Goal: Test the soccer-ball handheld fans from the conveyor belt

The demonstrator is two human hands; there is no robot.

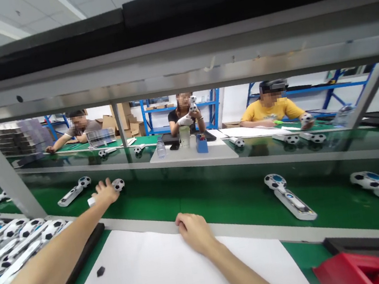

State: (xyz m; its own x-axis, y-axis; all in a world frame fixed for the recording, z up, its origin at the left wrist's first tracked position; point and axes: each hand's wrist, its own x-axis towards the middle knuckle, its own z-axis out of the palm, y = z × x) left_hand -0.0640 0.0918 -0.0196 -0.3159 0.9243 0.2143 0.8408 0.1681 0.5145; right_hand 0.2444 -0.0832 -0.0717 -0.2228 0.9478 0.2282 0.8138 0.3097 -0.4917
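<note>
My left hand [105, 192] stretches out over the green belt with its fingers spread. It is over a white-handled device with a round football-patterned head [119, 185]; the hand hides most of the handle, and contact is hard to tell. A similar device [74, 191] lies just left of it. My right hand [194, 230] rests on the belt's near metal edge, fingers curled in, with nothing visible in them. Below it lies a white sheet [152, 271] bearing a small black pentagon piece [101, 271].
More devices lie on the belt at right, one [290, 197] with its handle's inside exposed. Several fill a black tray [94, 241] at left. A red holder [347, 272] stands front right. A metal shelf beam [178, 67] crosses overhead. Three people sit opposite.
</note>
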